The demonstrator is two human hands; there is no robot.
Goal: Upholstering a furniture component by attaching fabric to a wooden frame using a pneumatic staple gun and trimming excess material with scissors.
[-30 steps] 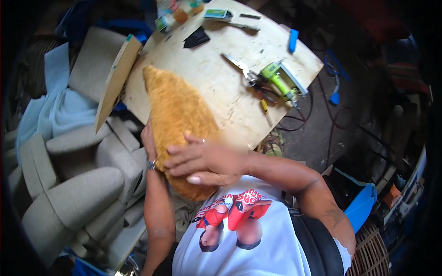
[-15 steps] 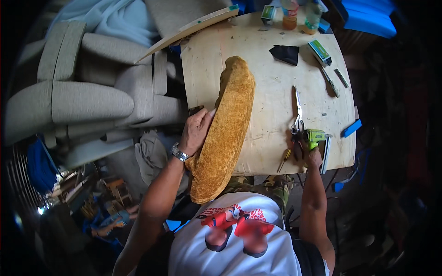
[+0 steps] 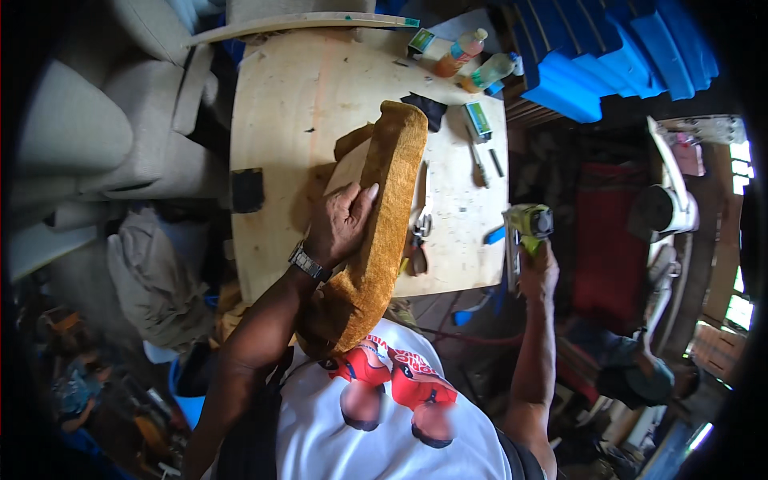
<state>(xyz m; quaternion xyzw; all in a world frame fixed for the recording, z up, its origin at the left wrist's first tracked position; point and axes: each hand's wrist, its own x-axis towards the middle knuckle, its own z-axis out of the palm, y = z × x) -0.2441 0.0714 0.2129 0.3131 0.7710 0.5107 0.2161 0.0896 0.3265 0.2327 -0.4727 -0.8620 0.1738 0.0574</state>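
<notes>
A long curved padded panel (image 3: pixel 394 172) in golden-brown plush fabric stands tilted over the table, its lower end near my shirt. My left hand (image 3: pixel 342 224) is closed on its fabric edge, thumb on the plush side; most of the fingertips are hidden. A pale inner face (image 3: pixel 350 170) of the panel shows beside that hand. My right hand (image 3: pixel 539 268) grips a green staple gun (image 3: pixel 530 224), held out past the right edge of the table. Scissors (image 3: pixel 424 210) and dark-handled pliers (image 3: pixel 418 258) lie on the table right of the panel.
The wooden table (image 3: pixel 280 128) carries two bottles (image 3: pixel 462 53), small green boxes (image 3: pixel 478 120), a black cloth scrap (image 3: pixel 428 109) and a thin tool (image 3: pixel 480 164). Grey cushions (image 3: pixel 72 120) stand left, blue panels (image 3: pixel 608 56) at far right. Another person (image 3: pixel 640 372) is at lower right.
My right hand has lifted the staple gun from the table and moved it beyond the right edge. The panel has turned, so its inner face shows. The view has swung right.
</notes>
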